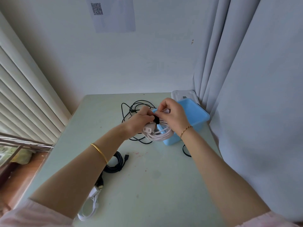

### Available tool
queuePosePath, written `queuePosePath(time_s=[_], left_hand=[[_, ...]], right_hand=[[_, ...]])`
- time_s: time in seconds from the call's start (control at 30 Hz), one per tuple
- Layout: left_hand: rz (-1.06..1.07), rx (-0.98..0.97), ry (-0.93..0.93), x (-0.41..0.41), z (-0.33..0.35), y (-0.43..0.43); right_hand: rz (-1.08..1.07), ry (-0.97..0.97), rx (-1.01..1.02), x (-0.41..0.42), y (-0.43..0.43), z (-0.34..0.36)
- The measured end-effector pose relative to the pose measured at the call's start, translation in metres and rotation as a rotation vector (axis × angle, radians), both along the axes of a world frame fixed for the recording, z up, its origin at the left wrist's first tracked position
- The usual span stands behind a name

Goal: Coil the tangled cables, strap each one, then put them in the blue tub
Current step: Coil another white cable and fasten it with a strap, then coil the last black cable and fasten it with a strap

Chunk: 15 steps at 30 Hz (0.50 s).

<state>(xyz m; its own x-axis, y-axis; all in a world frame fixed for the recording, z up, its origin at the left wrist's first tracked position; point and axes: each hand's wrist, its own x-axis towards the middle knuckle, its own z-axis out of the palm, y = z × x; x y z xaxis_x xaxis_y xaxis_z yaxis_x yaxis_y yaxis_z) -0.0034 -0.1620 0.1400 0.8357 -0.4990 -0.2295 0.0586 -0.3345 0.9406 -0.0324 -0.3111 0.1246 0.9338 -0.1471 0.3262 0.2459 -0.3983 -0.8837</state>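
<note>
At tub's (196, 112) near left corner, we hold white coil (158, 136) off table. Our left hand (139, 120) grips coil by plug; right hand (172, 115) pinches black strap (156, 120) round it. Step: strapping. Next, we judge: close strap snug, drop coil in tub.

White cable (161, 135) coiled, black strap (156, 120) around, by blue tub (196, 112).

Pale wall (155, 63) is running behind a pale green table (155, 185), with a printed sheet (114, 17) carrying a QR code hanging up top. Grey-white curtain (246, 71) is hanging on the right, slatted blinds (24, 95) covering the left. Metal rail (24, 141) is sticking in over reddish-brown floor (24, 174). Soft even light is filling the room.
</note>
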Motion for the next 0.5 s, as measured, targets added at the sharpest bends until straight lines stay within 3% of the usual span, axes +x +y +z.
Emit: queuePosePath(time_s=[0.1,0.2,0.3,0.43,0.5], left_hand=[[0.029,-0.024,0.06,-0.004,-0.014,0.007],[0.019,-0.033,0.137,-0.004,-0.027,0.02],[0.004,-0.03,0.261,-0.006,-0.042,0.036],[-0.004,0.004,0.409,-0.016,-0.069,0.062],[-0.029,0.051,0.479,-0.021,-0.089,0.074]], right_hand=[[0.024,0.018,-0.062,-0.001,0.01,-0.006],[0.033,0.169,0.013,0.0,0.017,-0.019],[0.002,0.37,0.259,-0.003,0.024,-0.031],[0.166,0.801,0.254,-0.019,0.036,-0.06],[0.265,0.909,0.222,-0.028,0.046,-0.084]])
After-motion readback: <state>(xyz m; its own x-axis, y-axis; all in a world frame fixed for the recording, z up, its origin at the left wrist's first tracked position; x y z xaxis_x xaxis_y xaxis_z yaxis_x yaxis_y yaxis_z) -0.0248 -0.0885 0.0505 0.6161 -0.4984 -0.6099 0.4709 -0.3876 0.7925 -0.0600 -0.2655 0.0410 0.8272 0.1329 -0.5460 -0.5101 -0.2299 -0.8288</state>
